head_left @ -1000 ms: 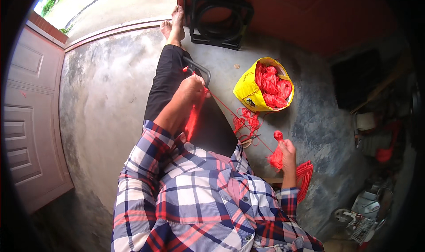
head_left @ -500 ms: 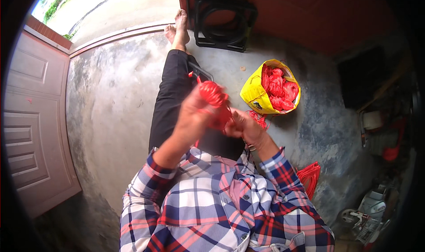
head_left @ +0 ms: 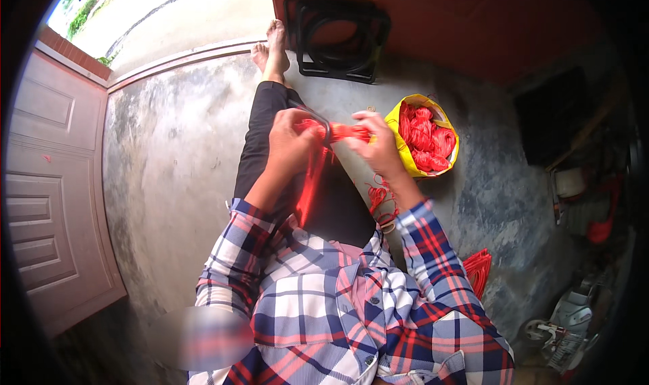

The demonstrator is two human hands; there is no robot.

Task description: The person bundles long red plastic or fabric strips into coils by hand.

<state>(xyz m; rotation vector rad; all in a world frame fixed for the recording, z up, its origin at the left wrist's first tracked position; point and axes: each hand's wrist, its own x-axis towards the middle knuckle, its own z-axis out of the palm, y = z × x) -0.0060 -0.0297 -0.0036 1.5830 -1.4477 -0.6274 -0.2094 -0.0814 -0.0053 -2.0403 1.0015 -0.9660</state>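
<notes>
I sit on a grey concrete floor with my legs in black trousers stretched forward. My left hand [head_left: 289,141] grips one end of a bundle of red thread [head_left: 341,131], and loose red strands hang down from it over my lap. My right hand [head_left: 378,145] pinches the other end of the same bundle. A dark scissor-like loop [head_left: 324,127] sits between the two hands. More loose red thread [head_left: 380,197] lies on my right thigh.
A yellow bag [head_left: 427,141] full of red thread bundles stands to my right. A black square frame [head_left: 338,40] leans on the red wall ahead. A door [head_left: 51,182] stands open at left. Red thread pieces [head_left: 476,270] and clutter lie at right.
Both hands were apart a second ago, the right one low by my side; they have come together and risen in front of me, holding the red bundle stretched between them.
</notes>
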